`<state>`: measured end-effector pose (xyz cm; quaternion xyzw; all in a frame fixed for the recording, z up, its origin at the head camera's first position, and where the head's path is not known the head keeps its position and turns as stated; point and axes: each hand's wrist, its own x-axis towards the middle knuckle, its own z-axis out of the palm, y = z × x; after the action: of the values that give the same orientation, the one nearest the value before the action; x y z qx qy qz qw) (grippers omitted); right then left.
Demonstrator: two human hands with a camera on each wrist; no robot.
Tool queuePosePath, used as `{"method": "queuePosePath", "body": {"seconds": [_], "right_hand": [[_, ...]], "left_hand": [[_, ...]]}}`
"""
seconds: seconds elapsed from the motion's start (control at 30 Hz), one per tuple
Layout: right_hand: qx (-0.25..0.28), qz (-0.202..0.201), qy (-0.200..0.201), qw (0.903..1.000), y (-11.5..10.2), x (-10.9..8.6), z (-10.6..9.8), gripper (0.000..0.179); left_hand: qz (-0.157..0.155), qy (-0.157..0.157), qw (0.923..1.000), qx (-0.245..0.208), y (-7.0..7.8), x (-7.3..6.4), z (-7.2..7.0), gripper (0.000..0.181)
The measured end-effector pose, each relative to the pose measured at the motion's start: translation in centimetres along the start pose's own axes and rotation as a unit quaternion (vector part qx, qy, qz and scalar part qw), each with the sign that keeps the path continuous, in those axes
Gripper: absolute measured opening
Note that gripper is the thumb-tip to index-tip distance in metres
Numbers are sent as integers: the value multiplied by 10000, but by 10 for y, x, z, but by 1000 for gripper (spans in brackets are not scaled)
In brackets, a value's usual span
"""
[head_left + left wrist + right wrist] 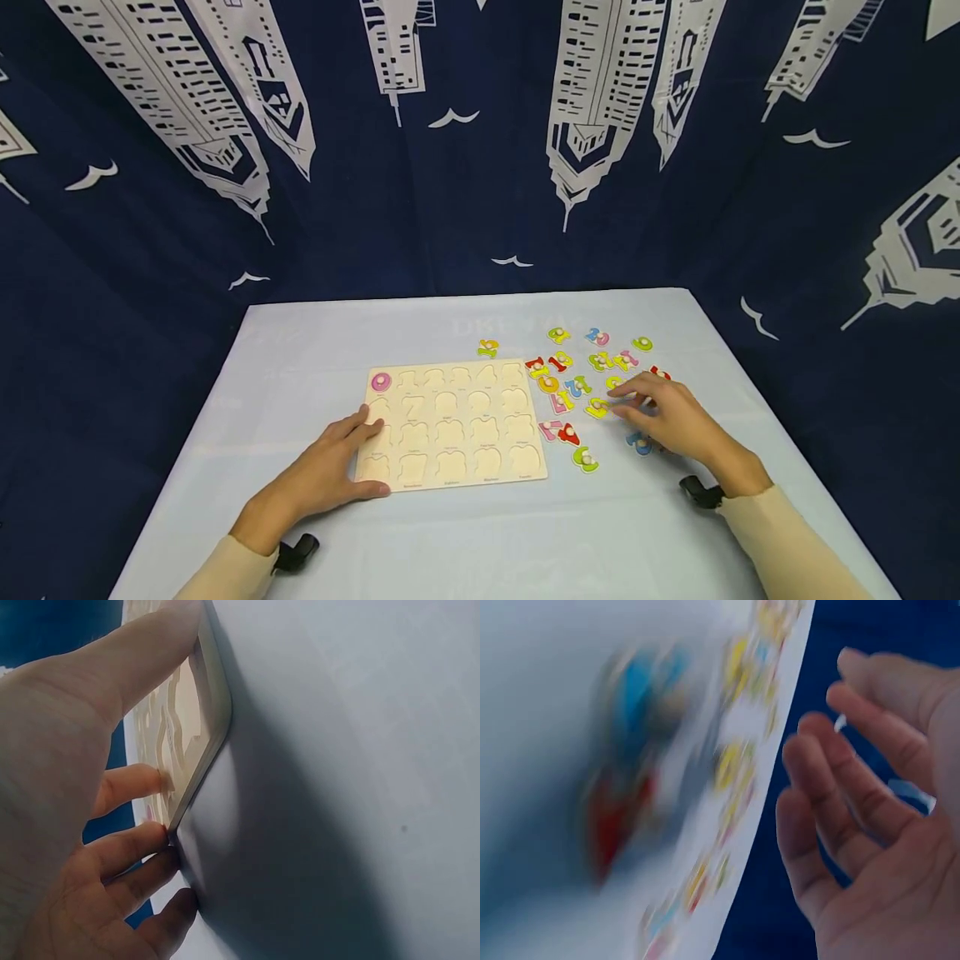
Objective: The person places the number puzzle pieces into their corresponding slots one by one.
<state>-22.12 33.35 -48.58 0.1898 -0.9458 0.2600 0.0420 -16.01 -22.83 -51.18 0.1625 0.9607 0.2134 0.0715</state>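
My left hand [322, 467] rests at the left side of a pale wooden puzzle board [465, 421] with several shaped recesses. In the left wrist view its thumb [146, 664] lies on the board's edge, the index fingertip touches the top surface, and the other fingers line the side. A round pink piece with a knob [381, 382] sits in the board's far left recess. My right hand [678, 421] hovers with nothing in its loosely bent fingers, beside a yellow number piece [597, 407]. A blue piece [639, 442] lies partly under this hand.
Several colourful number pieces with knobs lie scattered right of the board, among them a green one [585, 459] and a red one [568, 434]. One yellow-green piece [487, 348] lies behind the board. A white cloth [300, 350] covers the table; a dark blue patterned curtain [420, 200] hangs behind.
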Motion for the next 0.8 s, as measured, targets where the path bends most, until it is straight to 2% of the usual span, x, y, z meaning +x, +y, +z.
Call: {"method": "queuePosePath", "body": {"seconds": [0.17, 0.33, 0.57, 0.8], "right_hand": [[66, 66, -100, 9999, 30, -30, -18, 28], [257, 43, -159, 9995, 48, -48, -21, 30], [358, 171, -212, 9990, 50, -49, -9, 25], [348, 494, -309, 9977, 51, -48, -6, 17]], "left_hand": [[-56, -6, 10000, -5, 0, -1, 0, 109], [-83, 10, 10000, -49, 1, -2, 0, 108], [-151, -10, 9998, -98, 0, -4, -2, 108], [-16, 19, 9999, -126, 1, -4, -2, 107]]}}
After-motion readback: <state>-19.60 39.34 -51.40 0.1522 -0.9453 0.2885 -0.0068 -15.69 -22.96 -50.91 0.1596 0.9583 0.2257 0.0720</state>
